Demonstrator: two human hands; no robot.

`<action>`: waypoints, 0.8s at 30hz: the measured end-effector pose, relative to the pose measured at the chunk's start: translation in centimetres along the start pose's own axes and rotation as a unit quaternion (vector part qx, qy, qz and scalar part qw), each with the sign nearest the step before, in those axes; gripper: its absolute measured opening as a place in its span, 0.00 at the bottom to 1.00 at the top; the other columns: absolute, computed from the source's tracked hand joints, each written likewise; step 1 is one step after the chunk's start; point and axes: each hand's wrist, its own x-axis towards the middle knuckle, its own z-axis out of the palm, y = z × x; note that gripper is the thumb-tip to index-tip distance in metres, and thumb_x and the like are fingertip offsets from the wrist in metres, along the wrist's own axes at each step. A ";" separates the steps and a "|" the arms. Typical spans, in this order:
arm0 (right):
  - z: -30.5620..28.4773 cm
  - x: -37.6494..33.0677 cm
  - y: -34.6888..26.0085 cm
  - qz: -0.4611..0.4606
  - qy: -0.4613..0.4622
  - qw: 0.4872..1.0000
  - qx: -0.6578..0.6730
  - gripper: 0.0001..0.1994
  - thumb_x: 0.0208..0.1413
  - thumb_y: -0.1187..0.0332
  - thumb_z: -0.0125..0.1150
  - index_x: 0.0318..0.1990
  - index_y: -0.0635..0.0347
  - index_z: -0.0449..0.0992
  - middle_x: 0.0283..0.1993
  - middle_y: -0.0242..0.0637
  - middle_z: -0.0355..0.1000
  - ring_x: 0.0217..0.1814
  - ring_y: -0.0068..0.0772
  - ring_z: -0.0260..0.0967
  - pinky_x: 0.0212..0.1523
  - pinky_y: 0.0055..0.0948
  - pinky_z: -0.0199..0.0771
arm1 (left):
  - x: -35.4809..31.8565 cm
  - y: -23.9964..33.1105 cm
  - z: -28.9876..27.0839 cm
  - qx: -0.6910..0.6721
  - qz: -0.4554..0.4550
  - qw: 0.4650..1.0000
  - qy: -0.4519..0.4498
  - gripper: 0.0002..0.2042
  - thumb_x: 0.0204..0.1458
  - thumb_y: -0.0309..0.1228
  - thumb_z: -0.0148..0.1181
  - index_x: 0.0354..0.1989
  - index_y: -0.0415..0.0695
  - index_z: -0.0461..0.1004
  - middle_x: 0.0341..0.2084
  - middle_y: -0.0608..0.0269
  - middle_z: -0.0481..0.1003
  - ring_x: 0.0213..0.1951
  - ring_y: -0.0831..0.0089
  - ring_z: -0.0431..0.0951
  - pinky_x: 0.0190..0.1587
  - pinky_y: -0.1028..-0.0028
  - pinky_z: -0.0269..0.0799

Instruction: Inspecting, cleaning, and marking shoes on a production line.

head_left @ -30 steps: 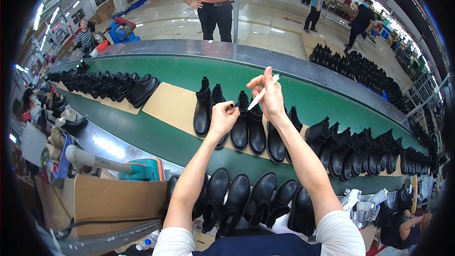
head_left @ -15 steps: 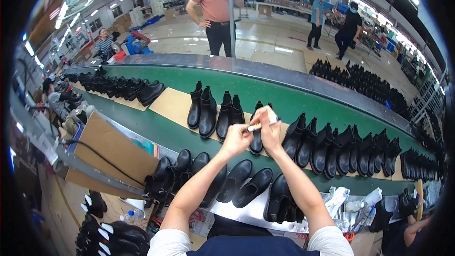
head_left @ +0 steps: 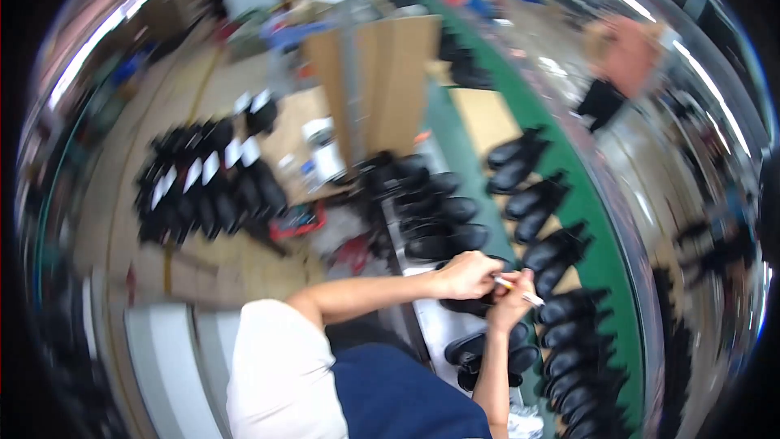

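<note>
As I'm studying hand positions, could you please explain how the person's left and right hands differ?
The left hand ends a forearm lying nearly level across the picture; the right hand ends one angled up from the lower edge. The right hand grips a white pen; the left hand is near its yellow part, hold unclear. Both are bare.

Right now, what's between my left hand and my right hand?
In the head view, a slim white pen-like tool spans the small gap between your left hand and right hand.

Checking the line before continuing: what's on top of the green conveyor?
On the green conveyor, tan cardboard and black boots show; what lies directly beneath the boots is covered.
</note>
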 end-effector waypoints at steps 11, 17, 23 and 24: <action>13.7 -8.4 5.1 0.175 -0.445 0.878 -0.016 0.15 0.59 0.60 0.47 0.42 0.64 0.68 0.23 0.32 0.68 0.19 0.15 0.61 0.17 0.13 0.58 | -22.2 -8.9 -10.4 -0.410 -0.309 0.847 0.137 0.08 0.53 0.28 0.52 0.40 0.40 0.72 0.25 0.69 0.72 0.26 0.83 0.70 0.28 0.82 0.67; 18.6 -9.7 8.8 0.234 -0.364 0.896 -0.098 0.17 0.54 0.65 0.55 0.48 0.64 0.65 0.27 0.31 0.71 0.23 0.14 0.63 0.21 0.14 0.61 | -33.7 -27.5 -12.7 -0.242 -0.585 0.574 0.520 0.06 0.51 0.28 0.55 0.33 0.39 0.74 0.21 0.67 0.72 0.20 0.79 0.69 0.20 0.78 0.65; 17.2 -11.7 11.2 0.161 -0.306 0.929 -0.128 0.12 0.53 0.66 0.57 0.43 0.60 0.69 0.25 0.33 0.71 0.19 0.18 0.64 0.18 0.17 0.63 | -27.8 -35.7 -13.7 -0.161 -0.735 0.467 0.465 0.13 0.46 0.40 0.59 0.28 0.41 0.77 0.23 0.62 0.75 0.23 0.71 0.73 0.27 0.70 0.69; 15.6 -11.6 12.1 0.181 -0.275 0.932 -0.150 0.11 0.53 0.66 0.57 0.42 0.60 0.69 0.24 0.33 0.71 0.18 0.18 0.64 0.18 0.18 0.63 | -25.2 -34.2 -12.7 -0.202 -0.673 0.531 0.474 0.11 0.45 0.37 0.60 0.29 0.41 0.78 0.24 0.61 0.76 0.24 0.72 0.73 0.28 0.70 0.69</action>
